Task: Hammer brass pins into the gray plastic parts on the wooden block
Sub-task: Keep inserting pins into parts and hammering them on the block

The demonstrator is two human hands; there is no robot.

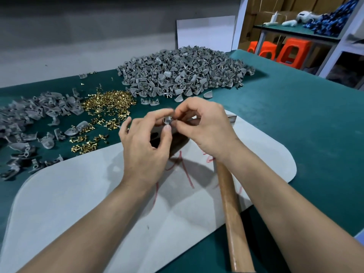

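Note:
My left hand (pixel 145 146) pinches a small gray plastic part (pixel 168 120) between thumb and fingers, held above the wooden block (pixel 178 139), which is mostly hidden beneath both hands. My right hand (pixel 204 127) meets it from the right, fingertips pinched at the part; whether a brass pin is between them is too small to tell. The hammer lies on the table with its wooden handle (pixel 232 213) running toward me under my right wrist. A pile of brass pins (pixel 110 101) lies to the left.
A big heap of gray parts (pixel 183 71) sits at the back, and a looser spread of gray parts (pixel 29 119) at the left. A pale gray mat (pixel 78 203) with red marks covers the green table (pixel 295 119). Shelving with orange stools (pixel 291 52) stands at the right.

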